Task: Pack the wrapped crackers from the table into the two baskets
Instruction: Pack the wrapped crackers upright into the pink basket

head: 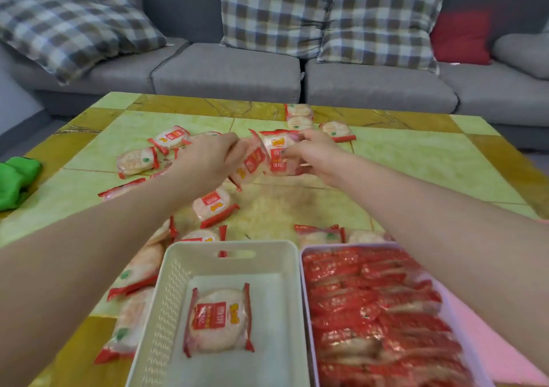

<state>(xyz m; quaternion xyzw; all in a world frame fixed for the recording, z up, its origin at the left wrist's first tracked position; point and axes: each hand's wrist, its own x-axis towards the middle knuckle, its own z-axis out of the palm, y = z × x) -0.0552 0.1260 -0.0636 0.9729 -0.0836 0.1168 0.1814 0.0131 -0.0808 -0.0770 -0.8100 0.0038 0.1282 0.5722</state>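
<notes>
Two baskets, one cracker inside

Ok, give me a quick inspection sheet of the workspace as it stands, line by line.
Surface: green-and-yellow tiled table.
Job's things: white basket holds one wrapped cracker; pink basket packed full of red packets; loose crackers scattered on the table.
Clutter: green cloth at the table's left edge.
Grippers: left hand and right hand each grip a cracker packet above the table.
Cables: nothing seen.
Surroundings: grey sofa, plaid cushions, red cushion.
</notes>
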